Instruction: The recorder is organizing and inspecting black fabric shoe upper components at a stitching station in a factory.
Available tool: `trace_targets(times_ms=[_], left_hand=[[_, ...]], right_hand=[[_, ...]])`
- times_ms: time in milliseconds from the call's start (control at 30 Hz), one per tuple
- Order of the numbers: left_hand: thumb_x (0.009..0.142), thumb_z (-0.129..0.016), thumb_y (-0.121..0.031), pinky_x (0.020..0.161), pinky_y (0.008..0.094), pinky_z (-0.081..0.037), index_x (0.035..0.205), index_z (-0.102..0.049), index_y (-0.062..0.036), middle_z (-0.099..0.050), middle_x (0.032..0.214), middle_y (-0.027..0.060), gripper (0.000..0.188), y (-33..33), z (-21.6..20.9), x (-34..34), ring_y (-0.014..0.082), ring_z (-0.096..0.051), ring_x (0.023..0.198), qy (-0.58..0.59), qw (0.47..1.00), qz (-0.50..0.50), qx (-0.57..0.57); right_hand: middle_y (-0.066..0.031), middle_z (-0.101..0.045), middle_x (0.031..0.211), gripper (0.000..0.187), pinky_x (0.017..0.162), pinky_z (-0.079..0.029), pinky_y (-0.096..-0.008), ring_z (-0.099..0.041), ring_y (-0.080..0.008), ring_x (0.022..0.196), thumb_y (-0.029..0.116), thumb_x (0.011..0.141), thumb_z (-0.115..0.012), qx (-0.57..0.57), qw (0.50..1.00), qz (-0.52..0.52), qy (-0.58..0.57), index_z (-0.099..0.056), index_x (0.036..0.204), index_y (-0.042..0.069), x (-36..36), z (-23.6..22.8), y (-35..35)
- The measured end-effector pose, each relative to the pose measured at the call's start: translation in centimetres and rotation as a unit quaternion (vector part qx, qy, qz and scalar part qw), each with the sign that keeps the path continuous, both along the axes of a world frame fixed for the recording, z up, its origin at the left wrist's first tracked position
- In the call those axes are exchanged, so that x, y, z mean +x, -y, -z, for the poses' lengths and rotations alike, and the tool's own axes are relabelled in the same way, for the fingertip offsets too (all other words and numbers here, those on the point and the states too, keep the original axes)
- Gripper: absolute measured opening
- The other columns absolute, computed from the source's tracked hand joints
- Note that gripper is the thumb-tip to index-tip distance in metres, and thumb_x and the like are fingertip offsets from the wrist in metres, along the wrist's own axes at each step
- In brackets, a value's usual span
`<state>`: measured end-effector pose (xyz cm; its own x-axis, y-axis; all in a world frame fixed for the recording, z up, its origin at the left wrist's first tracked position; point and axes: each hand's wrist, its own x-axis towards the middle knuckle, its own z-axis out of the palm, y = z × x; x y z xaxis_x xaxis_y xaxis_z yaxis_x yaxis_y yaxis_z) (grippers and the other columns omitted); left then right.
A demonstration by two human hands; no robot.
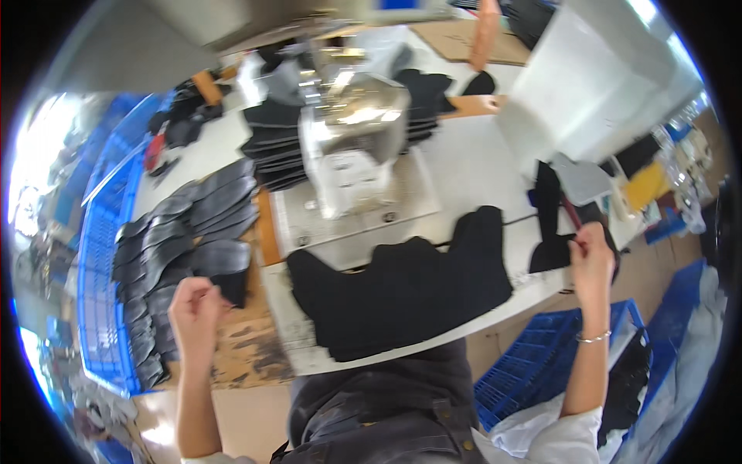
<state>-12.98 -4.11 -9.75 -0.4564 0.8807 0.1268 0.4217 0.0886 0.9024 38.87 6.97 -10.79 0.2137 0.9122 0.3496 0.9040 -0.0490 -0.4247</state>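
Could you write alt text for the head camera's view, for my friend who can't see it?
A person's left hand and right hand flank a large black cut piece on a white worktable, near overlapping dark pieces and smaller black pieces respectively. A blurred, shiny machine stands beyond.

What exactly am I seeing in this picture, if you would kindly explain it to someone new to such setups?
There is no robot here: a wide fisheye camera on a person's head looks down at their bare hands, so straight edges bend. A blurred metallic machine, perhaps for sewing, stands at the white table. In front of it lies a large black cut piece. The wearer's left hand is beside overlapping dark grey pieces; the right hand is beside smaller black pieces. Whether either hand grips anything is unclear.
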Motion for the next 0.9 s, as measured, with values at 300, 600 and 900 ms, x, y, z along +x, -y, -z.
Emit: trace_targets(times_ms=[300,600,900], left_hand=[[0.083,-0.066,0.003,0.056,0.019,-0.049,0.086,-0.051,-0.0016,-0.057,0.072,0.0005,0.016,-0.8,-0.3,1.8,0.0042,-0.057,0.066,0.111,0.994,0.022,-0.002],[0.075,-0.077,-0.007,0.051,0.0205,-0.038,0.079,-0.052,-0.0032,-0.052,0.065,-0.0023,0.025,-1.2,0.0,1.9,0.0033,-0.046,0.058,0.001,0.999,0.024,-0.044],[0.065,-0.084,-0.017,0.057,0.0301,-0.043,0.082,-0.044,-0.0026,-0.05,0.064,0.006,0.046,-1.5,-0.7,2.5,0.016,-0.048,0.059,-0.177,0.981,-0.017,-0.079]], right_hand=[[-0.0104,-0.056,0.079,0.013,0.061,-0.045,-0.0314,-0.057,-0.0255,0.069,-0.007,0.085,-0.056,0.178,0.978,-0.084,0.063,-0.06,0.094,0.001,-2.5,-0.9,1.9],[-0.009,-0.061,0.093,0.022,0.061,-0.052,-0.0306,-0.062,-0.0229,0.076,0.0,0.073,-0.063,0.152,0.769,-0.62,-0.027,-0.061,0.095,0.002,-21.4,-8.9,4.2],[-0.0103,-0.062,0.09,0.026,0.075,-0.052,-0.0355,-0.06,-0.0268,0.092,0.008,0.072,-0.068,0.054,0.697,-0.71,0.087,-0.06,0.096,0.001,-33.4,-1.4,-0.5]])
